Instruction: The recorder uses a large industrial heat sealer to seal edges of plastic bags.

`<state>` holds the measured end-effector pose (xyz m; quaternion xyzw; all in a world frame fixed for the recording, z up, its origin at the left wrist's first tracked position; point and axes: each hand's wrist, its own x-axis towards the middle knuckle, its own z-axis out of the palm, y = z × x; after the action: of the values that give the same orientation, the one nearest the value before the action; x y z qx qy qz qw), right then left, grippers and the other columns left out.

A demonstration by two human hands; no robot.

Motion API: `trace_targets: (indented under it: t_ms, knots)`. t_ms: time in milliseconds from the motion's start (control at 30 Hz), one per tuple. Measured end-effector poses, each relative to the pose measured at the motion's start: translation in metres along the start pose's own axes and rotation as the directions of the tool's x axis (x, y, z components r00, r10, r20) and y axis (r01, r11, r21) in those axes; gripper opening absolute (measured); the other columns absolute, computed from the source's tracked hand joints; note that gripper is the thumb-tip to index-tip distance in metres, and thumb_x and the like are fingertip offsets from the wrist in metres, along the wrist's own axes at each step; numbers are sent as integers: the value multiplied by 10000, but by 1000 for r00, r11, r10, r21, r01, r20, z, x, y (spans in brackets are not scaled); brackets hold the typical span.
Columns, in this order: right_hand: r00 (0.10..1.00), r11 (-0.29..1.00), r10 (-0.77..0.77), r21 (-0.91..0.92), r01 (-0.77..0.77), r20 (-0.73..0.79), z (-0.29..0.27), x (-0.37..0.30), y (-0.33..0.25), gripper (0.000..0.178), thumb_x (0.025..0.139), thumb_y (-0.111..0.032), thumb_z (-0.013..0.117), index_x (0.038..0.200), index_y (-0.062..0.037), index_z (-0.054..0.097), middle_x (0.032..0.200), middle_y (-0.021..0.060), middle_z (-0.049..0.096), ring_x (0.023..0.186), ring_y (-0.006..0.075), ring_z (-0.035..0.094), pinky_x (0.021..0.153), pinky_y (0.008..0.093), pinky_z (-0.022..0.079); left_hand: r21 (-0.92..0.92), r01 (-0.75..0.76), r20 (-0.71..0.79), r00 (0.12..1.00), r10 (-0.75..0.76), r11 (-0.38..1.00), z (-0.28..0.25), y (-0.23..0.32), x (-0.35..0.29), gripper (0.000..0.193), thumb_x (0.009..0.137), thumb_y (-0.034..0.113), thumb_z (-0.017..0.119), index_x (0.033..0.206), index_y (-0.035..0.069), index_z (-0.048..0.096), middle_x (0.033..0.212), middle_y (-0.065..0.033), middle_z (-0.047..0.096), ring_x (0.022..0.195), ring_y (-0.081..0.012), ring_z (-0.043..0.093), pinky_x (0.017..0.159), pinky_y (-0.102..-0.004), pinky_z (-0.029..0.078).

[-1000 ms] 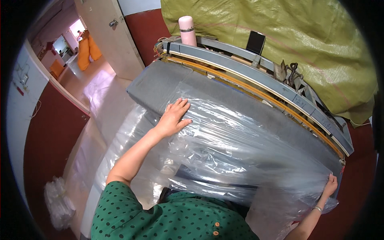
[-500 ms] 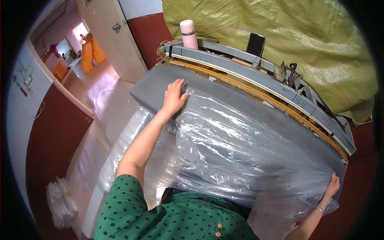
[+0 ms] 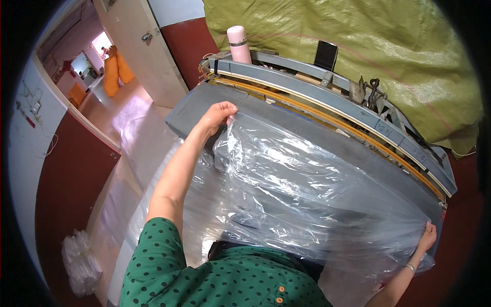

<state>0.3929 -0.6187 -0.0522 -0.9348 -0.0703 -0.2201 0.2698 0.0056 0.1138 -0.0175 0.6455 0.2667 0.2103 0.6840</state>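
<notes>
A clear plastic sheet (image 3: 296, 179), shiny and creased, stretches across the grey padded work surface (image 3: 197, 102) in front of me. My left hand (image 3: 219, 116) pinches its upper left corner between thumb and fingers, lifted slightly off the surface. At the far right, my right hand (image 3: 428, 237) grips the opposite end, where the folds gather into a point. Between the two hands the upper edge is drawn fairly straight. The lower part hangs toward my body over the near edge.
Behind the surface runs a curved metal sealing machine (image 3: 307, 84) with orange strips (image 3: 327, 113). On it stand a pink thermos (image 3: 239, 46), a phone (image 3: 325, 55) and metal clamps (image 3: 371, 92). A green tarp (image 3: 399, 66) hangs behind. Bundled plastic bags (image 3: 82, 261) lie at left, near a doorway.
My left hand has gone from spread fingers resting by the sheet's corner to pinching that corner and lifting it a little. The right hand stays nearly in place.
</notes>
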Motion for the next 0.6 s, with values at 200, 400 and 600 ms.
trace_targets:
  t_ms: [200,400,600]
  knots:
    - [1000,999,1,34,-2,12,2,6,17,335,811,-320,543,767,12,547,653,120,540,602,165,428,617,302,394,826,-41,-147,947,285,563,15,-17,8,188,708,175,622,840,53,569,722,-88,600,638,-207,575,591,-320,439]
    - [1000,999,12,39,-11,-11,3,11,33,349,809,-339,551,763,7,558,655,64,548,622,131,436,621,275,393,886,38,-261,863,432,461,28,-14,0,176,690,220,635,781,75,595,759,-94,608,747,-269,582,646,-374,445]
    - [971,894,207,426,-139,-116,13,24,59,285,814,-295,563,841,-14,598,763,1,557,707,101,482,668,228,395,947,-144,-66,785,616,286,25,-23,18,147,729,187,582,716,40,572,671,-101,573,647,-255,561,634,-345,447]
